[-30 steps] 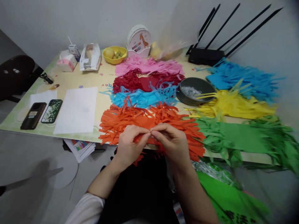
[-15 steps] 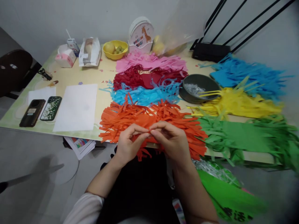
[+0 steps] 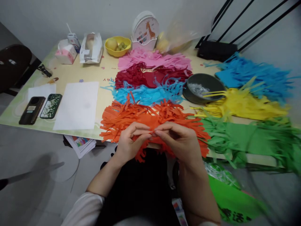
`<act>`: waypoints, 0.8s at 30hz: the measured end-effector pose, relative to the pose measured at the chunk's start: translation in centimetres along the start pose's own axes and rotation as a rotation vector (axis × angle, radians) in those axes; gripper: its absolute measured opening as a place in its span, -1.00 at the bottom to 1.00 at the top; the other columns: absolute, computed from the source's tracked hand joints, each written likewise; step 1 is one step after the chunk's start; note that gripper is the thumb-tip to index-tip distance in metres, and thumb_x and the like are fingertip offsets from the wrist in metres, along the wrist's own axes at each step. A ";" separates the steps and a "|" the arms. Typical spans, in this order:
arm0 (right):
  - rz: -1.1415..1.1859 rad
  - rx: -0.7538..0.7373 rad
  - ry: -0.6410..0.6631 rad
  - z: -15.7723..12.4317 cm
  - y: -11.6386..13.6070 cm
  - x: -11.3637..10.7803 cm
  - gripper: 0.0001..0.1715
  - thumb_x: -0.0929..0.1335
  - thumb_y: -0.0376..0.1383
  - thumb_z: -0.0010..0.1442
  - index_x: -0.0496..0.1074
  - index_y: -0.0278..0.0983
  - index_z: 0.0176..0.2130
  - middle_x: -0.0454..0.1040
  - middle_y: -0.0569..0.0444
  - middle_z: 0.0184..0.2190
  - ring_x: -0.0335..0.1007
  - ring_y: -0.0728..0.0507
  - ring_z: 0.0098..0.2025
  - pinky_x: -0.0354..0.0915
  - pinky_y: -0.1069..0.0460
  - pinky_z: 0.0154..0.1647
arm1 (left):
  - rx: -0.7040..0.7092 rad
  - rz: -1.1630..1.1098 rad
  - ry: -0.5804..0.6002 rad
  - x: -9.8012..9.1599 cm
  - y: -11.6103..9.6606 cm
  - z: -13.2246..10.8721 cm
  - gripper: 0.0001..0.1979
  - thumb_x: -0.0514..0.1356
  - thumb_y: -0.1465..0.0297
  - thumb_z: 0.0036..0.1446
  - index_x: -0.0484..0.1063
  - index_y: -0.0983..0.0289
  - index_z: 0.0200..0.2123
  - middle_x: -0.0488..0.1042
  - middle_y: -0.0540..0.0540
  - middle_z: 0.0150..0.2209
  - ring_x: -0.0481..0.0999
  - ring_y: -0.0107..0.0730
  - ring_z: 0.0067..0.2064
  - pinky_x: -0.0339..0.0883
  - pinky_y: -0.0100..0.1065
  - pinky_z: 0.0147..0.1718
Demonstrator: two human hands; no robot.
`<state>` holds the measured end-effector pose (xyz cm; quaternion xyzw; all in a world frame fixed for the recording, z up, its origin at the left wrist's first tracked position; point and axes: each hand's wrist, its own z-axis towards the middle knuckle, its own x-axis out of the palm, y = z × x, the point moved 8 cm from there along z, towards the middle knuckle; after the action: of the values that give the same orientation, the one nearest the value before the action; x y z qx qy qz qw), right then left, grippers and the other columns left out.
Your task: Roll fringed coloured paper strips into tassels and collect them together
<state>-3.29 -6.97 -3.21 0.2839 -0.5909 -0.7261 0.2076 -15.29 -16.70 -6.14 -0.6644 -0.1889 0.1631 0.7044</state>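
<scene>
My left hand (image 3: 131, 141) and my right hand (image 3: 180, 141) meet fingertip to fingertip over the table's front edge. Each pinches thumb against fingers, with a small bit of an orange strip (image 3: 152, 133) showing between them. Most of that strip is hidden by the fingers. Under and around both hands spreads orange fringed fabric (image 3: 119, 114), cut into many strips, some hanging over the edge. Green fringed fabric (image 3: 249, 138) lies to the right of my right hand.
Behind the orange lie blue (image 3: 143, 95), dark red (image 3: 154, 78) and pink fringed fabric (image 3: 155, 61). A dark bowl (image 3: 216, 83) holds silvery shreds. Yellow fringe (image 3: 246, 103) is beyond the green. At left are white paper (image 3: 76, 105) and two phones (image 3: 32, 110), (image 3: 51, 106).
My right hand has shifted slightly to the right, and its fingertips sit a little farther from the left ones. The view has tilted slightly. Both hands stay pinched.
</scene>
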 end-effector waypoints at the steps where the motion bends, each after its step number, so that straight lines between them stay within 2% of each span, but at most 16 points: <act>1: -0.031 -0.007 -0.001 0.0 0.1 0.0 -0.93 0.47 -0.28 0.14 0.58 -0.24 -0.38 0.59 0.09 -0.49 0.49 -0.05 -0.50 0.36 0.09 -0.50 | -0.010 -0.010 0.016 0.2 0.1 0.0 -0.77 0.36 0.28 0.12 0.51 0.28 -0.21 0.68 0.11 -0.34 0.69 -0.30 -0.28 0.50 -0.39 -0.25; 5: -0.121 -0.034 0.007 -0.1 0.3 0.2 -0.90 0.47 -0.25 0.14 0.58 -0.25 -0.34 0.54 0.10 -0.54 0.39 -0.03 -0.55 0.24 0.10 -0.57 | -0.025 -0.008 -0.005 0.1 0.2 0.1 -0.81 0.36 0.29 0.12 0.54 0.28 -0.28 0.68 0.12 -0.33 0.68 -0.30 -0.29 0.51 -0.38 -0.28; 10: -0.185 -0.075 0.030 0.1 1.0 0.5 -0.93 0.46 -0.28 0.15 0.57 -0.24 -0.36 0.47 0.16 -0.59 0.26 0.02 -0.61 0.18 0.11 -0.58 | -0.006 0.011 -0.003 0.1 -0.1 0.5 -0.83 0.38 0.31 0.07 0.55 0.29 -0.32 0.66 0.12 -0.33 0.67 -0.32 -0.30 0.52 -0.40 -0.29; 14: -0.133 -0.036 0.031 0.2 1.1 0.6 -0.92 0.44 -0.29 0.16 0.53 -0.25 -0.37 0.47 0.15 -0.59 0.30 0.01 -0.59 0.19 0.12 -0.59 | -0.016 -0.015 -0.003 0.1 0.0 0.6 -0.81 0.38 0.30 0.05 0.53 0.29 -0.35 0.65 0.12 -0.35 0.67 -0.33 -0.30 0.52 -0.41 -0.28; 20: -0.111 -0.075 -0.107 0.4 1.9 0.0 -0.96 0.42 -0.31 0.19 0.49 -0.23 -0.33 0.44 0.19 -0.59 0.25 0.04 -0.61 0.18 0.14 -0.61 | -0.057 -0.189 -0.020 -0.1 0.6 0.8 -0.73 0.38 0.20 0.05 0.46 0.27 -0.36 0.64 0.11 -0.37 0.69 -0.28 -0.31 0.55 -0.35 -0.26; 24: -0.182 -0.126 -0.250 0.0 2.2 0.2 -0.95 0.41 -0.30 0.21 0.48 -0.21 -0.33 0.42 0.18 -0.56 0.24 0.02 -0.59 0.21 0.11 -0.59 | -0.053 -0.169 -0.064 -0.1 0.5 0.4 -0.69 0.39 0.16 0.01 0.45 0.27 -0.40 0.60 0.05 -0.46 0.64 -0.34 -0.40 0.52 -0.38 -0.34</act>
<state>-3.49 -7.57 -1.08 0.2304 -0.5373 -0.8071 0.0831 -15.53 -16.40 -6.67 -0.6589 -0.2707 0.1191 0.6917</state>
